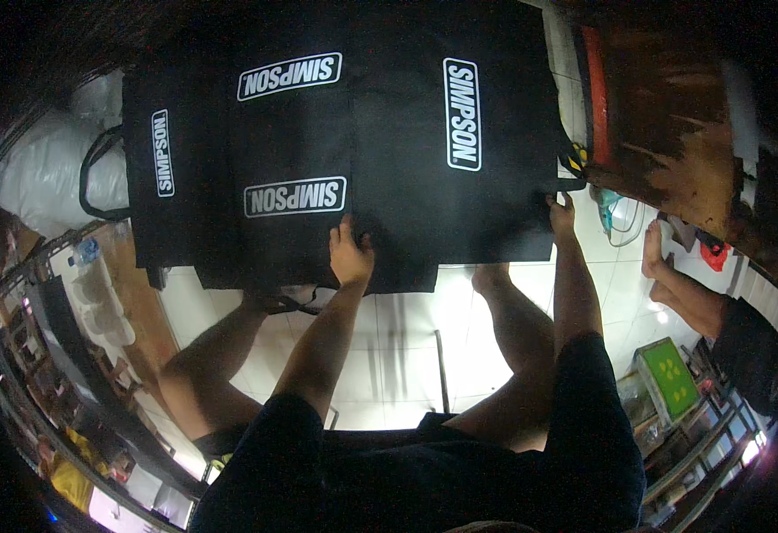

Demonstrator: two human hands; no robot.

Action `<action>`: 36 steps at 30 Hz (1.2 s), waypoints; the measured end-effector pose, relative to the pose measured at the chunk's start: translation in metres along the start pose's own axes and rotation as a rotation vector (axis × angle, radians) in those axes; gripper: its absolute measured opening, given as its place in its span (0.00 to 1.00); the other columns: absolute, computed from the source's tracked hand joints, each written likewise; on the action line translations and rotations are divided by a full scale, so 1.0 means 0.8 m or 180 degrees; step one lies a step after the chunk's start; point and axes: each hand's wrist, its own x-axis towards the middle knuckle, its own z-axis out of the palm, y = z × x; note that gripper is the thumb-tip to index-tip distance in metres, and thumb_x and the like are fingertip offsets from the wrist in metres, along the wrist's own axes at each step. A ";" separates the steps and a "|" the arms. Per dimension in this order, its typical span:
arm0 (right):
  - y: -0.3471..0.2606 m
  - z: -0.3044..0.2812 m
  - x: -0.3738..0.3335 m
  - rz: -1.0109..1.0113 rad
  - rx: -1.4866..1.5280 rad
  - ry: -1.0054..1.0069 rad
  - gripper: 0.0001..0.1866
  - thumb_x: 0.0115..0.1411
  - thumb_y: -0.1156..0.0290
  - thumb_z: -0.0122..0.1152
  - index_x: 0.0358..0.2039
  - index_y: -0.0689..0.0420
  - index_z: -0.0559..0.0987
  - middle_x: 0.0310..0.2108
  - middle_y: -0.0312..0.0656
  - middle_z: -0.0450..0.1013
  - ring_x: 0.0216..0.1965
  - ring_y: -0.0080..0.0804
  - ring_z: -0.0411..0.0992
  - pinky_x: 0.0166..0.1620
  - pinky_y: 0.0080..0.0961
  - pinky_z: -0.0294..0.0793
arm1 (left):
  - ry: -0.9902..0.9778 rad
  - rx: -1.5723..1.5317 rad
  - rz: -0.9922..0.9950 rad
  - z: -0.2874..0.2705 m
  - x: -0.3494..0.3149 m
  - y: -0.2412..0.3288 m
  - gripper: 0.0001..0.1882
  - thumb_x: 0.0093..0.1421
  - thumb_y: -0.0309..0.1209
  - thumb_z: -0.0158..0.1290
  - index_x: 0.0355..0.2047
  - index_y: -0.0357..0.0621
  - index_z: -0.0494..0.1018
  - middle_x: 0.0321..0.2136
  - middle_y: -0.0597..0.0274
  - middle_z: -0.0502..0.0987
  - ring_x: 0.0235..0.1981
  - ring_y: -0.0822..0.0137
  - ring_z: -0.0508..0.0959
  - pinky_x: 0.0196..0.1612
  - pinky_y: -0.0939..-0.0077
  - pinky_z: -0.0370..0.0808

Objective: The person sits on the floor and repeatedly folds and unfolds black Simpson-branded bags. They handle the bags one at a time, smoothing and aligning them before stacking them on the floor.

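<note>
Several black fabric bags with white printed labels lie overlapping on the white tiled floor in front of me. My left hand presses down on the near edge of the frontmost black bag, fingers curled over the fabric. My right hand pinches that bag's right near corner. A black bag with two labels lies to its left, and another at the far left shows a looped black handle. My bare knees and a foot rest on the floor below the bags.
A white plastic-wrapped bundle lies at the left. A dark wooden piece with a red edge stands at the right. Another person's bare feet sit at the right, near a green box. Shelving runs along the lower left.
</note>
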 end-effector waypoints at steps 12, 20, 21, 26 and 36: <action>-0.064 -0.052 -0.061 -0.1016 -0.1002 0.2042 0.38 0.50 0.54 0.63 0.57 0.58 0.61 0.47 0.51 0.70 0.48 0.45 0.69 0.50 0.37 0.66 | 0.0546 -0.3814 0.1667 -0.314 0.102 0.208 0.25 0.60 0.42 0.51 0.52 0.40 0.62 0.40 0.59 0.70 0.42 0.67 0.72 0.45 0.69 0.70; -0.099 -0.127 -0.271 -0.2640 -0.0645 0.1547 0.26 0.56 0.68 0.59 0.55 0.60 0.65 0.39 0.46 0.72 0.42 0.32 0.69 0.47 0.27 0.65 | 0.0075 -0.5623 0.0980 -0.523 0.119 0.355 0.26 0.63 0.54 0.35 0.39 0.39 0.62 0.46 0.52 0.64 0.53 0.54 0.59 0.58 0.52 0.59; -0.087 -0.134 -0.311 -0.2614 -0.0619 0.1528 0.26 0.56 0.68 0.59 0.54 0.61 0.66 0.41 0.48 0.72 0.45 0.34 0.69 0.50 0.29 0.64 | 0.0132 -0.5614 0.0956 -0.521 0.118 0.356 0.26 0.64 0.53 0.34 0.39 0.40 0.62 0.45 0.54 0.65 0.52 0.56 0.60 0.57 0.55 0.59; -0.011 -0.149 -0.494 -0.2126 -0.1118 0.1597 0.24 0.56 0.65 0.58 0.52 0.61 0.68 0.39 0.46 0.71 0.44 0.34 0.68 0.47 0.31 0.64 | 0.0450 -0.5811 0.1048 -0.505 0.133 0.346 0.25 0.65 0.52 0.34 0.39 0.41 0.64 0.41 0.58 0.67 0.45 0.65 0.65 0.50 0.67 0.63; 0.047 -0.140 -0.529 -0.1974 -0.0732 0.1495 0.20 0.58 0.61 0.54 0.44 0.64 0.71 0.41 0.47 0.68 0.43 0.37 0.66 0.44 0.33 0.65 | 0.0444 -0.6092 0.0801 -0.472 0.106 0.307 0.13 0.66 0.36 0.38 0.26 0.43 0.62 0.23 0.62 0.67 0.27 0.69 0.70 0.47 0.61 0.74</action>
